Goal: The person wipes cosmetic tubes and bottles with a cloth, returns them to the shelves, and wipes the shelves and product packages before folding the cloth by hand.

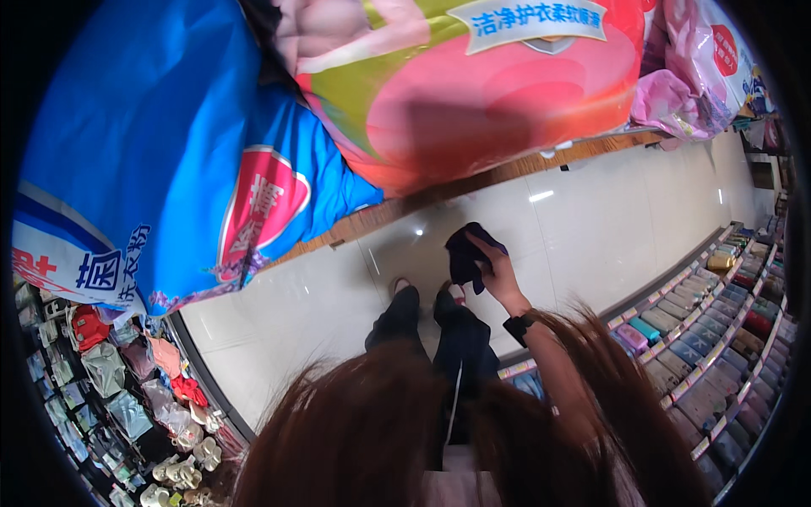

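My right hand (498,274) grips a dark purple cloth (470,252), held over the tiled floor to the right of my feet. A black band sits on that wrist. My left hand is out of view. Before me, large plastic bags of laundry powder stand on a wooden shelf edge (507,170): a blue bag (171,120) at the left and a pink and green bag (481,95) in the middle. The cloth is below the pink bag and apart from it.
At the right, tiered shelves hold rows of folded towels (703,380). Hanging packaged goods (104,371) and pale shoes (180,472) fill a rack at the lower left. Another pink and white bag (703,76) stands at the upper right. Long hair covers part of the lower view.
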A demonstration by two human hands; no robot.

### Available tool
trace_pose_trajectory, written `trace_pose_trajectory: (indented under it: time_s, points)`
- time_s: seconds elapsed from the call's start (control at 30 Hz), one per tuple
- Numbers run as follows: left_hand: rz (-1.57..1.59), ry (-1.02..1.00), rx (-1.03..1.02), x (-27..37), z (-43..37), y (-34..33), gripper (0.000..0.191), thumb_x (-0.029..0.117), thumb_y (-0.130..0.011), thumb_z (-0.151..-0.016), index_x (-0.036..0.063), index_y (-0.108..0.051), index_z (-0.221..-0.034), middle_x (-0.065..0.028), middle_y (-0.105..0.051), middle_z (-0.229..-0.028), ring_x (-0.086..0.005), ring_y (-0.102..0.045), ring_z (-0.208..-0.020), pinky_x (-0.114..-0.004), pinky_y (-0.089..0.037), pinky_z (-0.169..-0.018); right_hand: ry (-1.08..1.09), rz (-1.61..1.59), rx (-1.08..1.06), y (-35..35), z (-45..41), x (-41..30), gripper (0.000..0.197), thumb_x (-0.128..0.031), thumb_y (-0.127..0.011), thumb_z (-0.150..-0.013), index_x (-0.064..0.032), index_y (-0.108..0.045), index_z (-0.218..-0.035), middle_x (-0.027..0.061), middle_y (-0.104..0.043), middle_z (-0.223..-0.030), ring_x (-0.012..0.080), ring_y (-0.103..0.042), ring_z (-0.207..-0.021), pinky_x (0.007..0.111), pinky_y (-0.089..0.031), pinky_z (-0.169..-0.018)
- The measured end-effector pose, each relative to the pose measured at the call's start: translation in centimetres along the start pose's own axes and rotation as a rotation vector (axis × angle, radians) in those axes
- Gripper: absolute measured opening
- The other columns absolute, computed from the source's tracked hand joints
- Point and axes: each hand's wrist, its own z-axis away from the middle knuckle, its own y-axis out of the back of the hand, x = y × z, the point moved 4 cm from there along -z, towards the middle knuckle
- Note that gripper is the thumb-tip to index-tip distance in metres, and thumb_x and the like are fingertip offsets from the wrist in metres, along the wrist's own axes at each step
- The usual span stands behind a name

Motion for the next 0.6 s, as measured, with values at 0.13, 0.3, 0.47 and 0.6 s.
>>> trace_pose_trajectory:
  time_s: [0.13,0.3,0.47,0.6]
  points:
    - [-0.029,-0.044,0.046,-1.9,-1.4,1.7,0.02,0.02,-0.061,-0.095,0.0036,-0.064,-0.107,-0.0077,-0.065,-0.092,-0.0135,-0.06,-0.087,-0.031,-0.048,-0.076,0.4,0.073,-0.137,-5.4,-7.3,-2.1,0.073,0.016,-0.05,-0.069,-0.012,-0.055,-0.136,0.0207,-0.063,-0.122,0.0398,-0.058,-0.115,0.044,-0.045,-0.102]
    - [-0.097,-0.125,0.095,-4.5,-3.5,4.9,0.021,0.019,-0.06,-0.096,0.004,-0.063,-0.11,-0.0096,-0.066,-0.095,-0.0151,-0.062,-0.09,-0.032,-0.049,-0.078,0.713,0.301,-0.352,-14.4,-13.4,0.6,0.059,-0.002,-0.062,-0.081,-0.0156,-0.054,-0.137,0.0157,-0.064,-0.111,0.0336,-0.062,-0.099,0.041,-0.048,-0.095]
    - [-0.089,-0.244,0.289,-8.3,-3.1,8.9,0.023,0.019,-0.06,-0.096,0.0044,-0.063,-0.113,-0.0116,-0.067,-0.099,-0.0168,-0.064,-0.093,-0.032,-0.05,-0.08,0.997,0.369,-0.301,-18.6,-12.7,0.4,0.058,0.0,-0.059,-0.08,-0.0138,-0.055,-0.136,0.0144,-0.063,-0.101,0.0321,-0.062,-0.092,0.038,-0.05,-0.084]
    - [-0.141,-0.439,0.683,-6.5,0.4,13.7,0.024,0.011,-0.054,-0.093,0.0052,-0.062,-0.115,-0.0118,-0.065,-0.104,-0.0254,-0.063,-0.094,-0.036,-0.05,-0.083,0.882,0.477,-0.294,-20.9,-13.5,2.0,0.061,-0.005,-0.062,-0.077,-0.0154,-0.054,-0.136,0.0155,-0.058,-0.093,0.0342,-0.06,-0.086,0.04,-0.048,-0.078]
